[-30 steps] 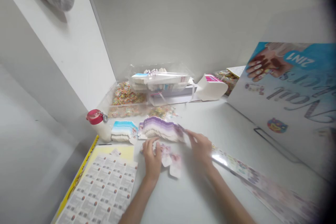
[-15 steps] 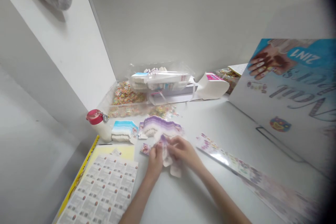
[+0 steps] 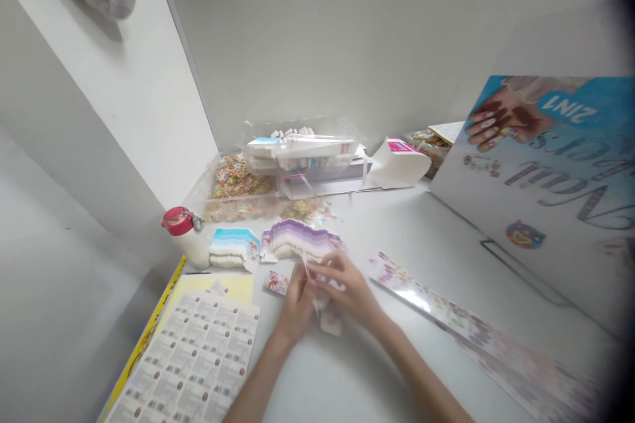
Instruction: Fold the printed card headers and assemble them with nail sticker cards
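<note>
Close together at the middle of the table, my left hand (image 3: 296,301) and my right hand (image 3: 348,289) both pinch a small white-and-purple card piece (image 3: 306,264), seen nearly edge-on and partly covered by fingers. Below them a white card tab (image 3: 331,325) shows; whether it belongs to the held piece I cannot tell. Left of my left hand lies a small printed purple card packet (image 3: 276,282). Just beyond my fingers stands a fanned row of purple-and-white card pieces (image 3: 303,232), beside a stack of blue-and-white ones (image 3: 233,246).
At left are a red-capped bottle (image 3: 184,234) and label sheets (image 3: 193,357). Along the back sit a tub of colourful bits (image 3: 241,178), plastic-wrapped packs (image 3: 307,149) and a white carton (image 3: 401,165). A long printed strip (image 3: 446,310) and a large printed box (image 3: 540,211) occupy the right.
The card piece has turned from showing its purple-and-white face to nearly edge-on. My hands have drawn nearer each other, and the right fingers now reach across toward the left.
</note>
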### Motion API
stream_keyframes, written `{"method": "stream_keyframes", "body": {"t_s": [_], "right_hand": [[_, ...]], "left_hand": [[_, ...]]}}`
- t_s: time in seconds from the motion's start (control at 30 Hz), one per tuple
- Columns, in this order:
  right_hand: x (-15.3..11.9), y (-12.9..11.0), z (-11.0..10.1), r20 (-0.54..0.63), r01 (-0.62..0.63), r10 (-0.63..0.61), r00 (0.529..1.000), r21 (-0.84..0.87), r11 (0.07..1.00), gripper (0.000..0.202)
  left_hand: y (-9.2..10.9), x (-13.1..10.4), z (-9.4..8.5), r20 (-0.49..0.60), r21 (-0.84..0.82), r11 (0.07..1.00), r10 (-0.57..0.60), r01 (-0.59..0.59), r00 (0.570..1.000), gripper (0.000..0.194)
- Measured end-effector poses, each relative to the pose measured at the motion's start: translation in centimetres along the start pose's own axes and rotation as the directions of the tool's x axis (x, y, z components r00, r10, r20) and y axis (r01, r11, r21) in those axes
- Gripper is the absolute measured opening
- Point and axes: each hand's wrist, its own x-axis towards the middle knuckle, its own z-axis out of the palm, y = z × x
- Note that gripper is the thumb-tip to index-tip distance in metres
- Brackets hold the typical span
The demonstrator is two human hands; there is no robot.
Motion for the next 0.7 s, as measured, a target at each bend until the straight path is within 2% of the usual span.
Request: {"method": "stream_keyframes", "body": {"t_s": [0.13,0.23,0.37,0.47,0.53,0.63,0.7], "right_hand": [[0.6,-1.3,-1.9,0.039,-0.121,0.118,0.992,0.066,0.991,0.013],[0.8,-1.4,-3.3,0.128,-0.168,0.146,0.981,0.187,0.968,0.026],[0.8,-0.8,-4.4,0.235,-0.339,0.266,0.935,0.375,0.863,0.035],[0.6,-0.7,-4.2,0.252,-0.449,0.372,0.894,0.512,0.732,0.024],[0.5,-0.6,-3.8,0.281,-0.497,0.422,0.862,0.632,0.594,0.023],[0.2,-0.4,-3.0,0.429,-0.62,0.483,0.764,0.696,0.363,0.037],[0.0,0.0,-2.6,0.5,-0.69,0.52,0.693,0.67,0.275,0.041]], "left_hand": [[0.4,0.2,0.2,0.063,0.072,0.997,0.025,-0.03,0.998,0.038],[0.2,0.2,0.2,0.058,0.114,0.993,0.013,-0.02,0.998,0.038],[0.0,0.1,0.1,0.063,0.125,0.992,0.021,-0.029,0.998,0.036],[-0.3,0.0,0.1,0.06,0.102,0.994,0.033,-0.039,0.998,0.031],[-0.7,-0.1,0.1,0.062,0.089,0.995,0.045,-0.051,0.997,0.035],[-1.3,-0.5,0.0,0.074,0.193,0.971,0.13,-0.142,0.989,0.05],[-1.5,-0.7,-0.1,0.099,0.28,0.938,0.182,-0.203,0.978,0.041]]}}
